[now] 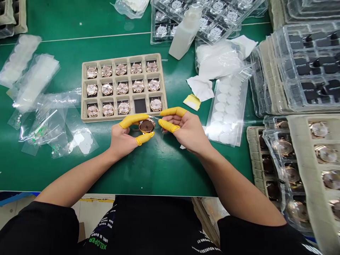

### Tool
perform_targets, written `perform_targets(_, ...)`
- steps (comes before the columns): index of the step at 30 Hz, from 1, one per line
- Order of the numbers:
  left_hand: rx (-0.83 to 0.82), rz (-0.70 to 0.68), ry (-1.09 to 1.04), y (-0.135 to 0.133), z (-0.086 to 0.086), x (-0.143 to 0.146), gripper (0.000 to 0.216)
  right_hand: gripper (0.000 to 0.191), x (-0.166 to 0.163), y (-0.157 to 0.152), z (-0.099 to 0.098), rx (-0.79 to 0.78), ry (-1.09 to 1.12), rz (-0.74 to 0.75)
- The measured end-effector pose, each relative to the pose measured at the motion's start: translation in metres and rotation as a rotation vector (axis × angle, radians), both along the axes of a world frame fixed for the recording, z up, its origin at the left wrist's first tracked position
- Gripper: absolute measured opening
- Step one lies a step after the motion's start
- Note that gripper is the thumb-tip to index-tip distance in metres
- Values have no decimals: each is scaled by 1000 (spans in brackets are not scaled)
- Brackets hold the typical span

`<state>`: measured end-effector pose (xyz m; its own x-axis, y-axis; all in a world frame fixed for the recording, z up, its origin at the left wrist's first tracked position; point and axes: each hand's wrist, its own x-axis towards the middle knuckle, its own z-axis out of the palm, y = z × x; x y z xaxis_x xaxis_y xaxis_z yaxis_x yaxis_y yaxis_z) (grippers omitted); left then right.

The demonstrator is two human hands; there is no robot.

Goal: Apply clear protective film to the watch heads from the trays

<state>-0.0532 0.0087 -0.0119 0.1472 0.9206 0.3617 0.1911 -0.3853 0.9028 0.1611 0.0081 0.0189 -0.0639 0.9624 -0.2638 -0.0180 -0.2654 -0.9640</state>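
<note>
My left hand (pixel 126 136) grips a rose-gold watch case (pixel 147 126) by its rim, between thumb and forefinger, with its dark brown face turned up. Close by on the right, my right hand (pixel 183 127) is closed in a pinch at the watch's edge. A thin clear strip seems to show at its fingertips, too fine to name surely. Yellow finger cots cover the thumb and forefinger of both hands. Just beyond lies a beige tray (pixel 84 94) with rows of similar watch cases (pixel 122 88); one front-row compartment (pixel 140 105) shows only its black pad.
Clear plastic bags (pixel 47 124) and film sheets (pixel 37 81) lie left. A white bottle (pixel 186 32) stands by clear trays of watch parts at the back. To the right are crumpled tissue (pixel 200 88), a sheet of white discs (pixel 225 109) and stacked trays (pixel 313 67).
</note>
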Motion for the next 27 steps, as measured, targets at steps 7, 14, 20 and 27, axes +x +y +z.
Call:
perform_targets(7,-163,4,-11,1,3,0,56,55,1,-1,-3,45,-46,54)
perform_targets(14,-168,-36,-21,2,4,1,52,36,5,-2,-3,119,-252,126)
perform_targets(20,-263,-76,-48,2,7,2,54,17,6,-5,-4,362,-481,184)
perform_targets(27,-546,-132,-164,11,11,0,66,6,23,-2,0,975,-755,187)
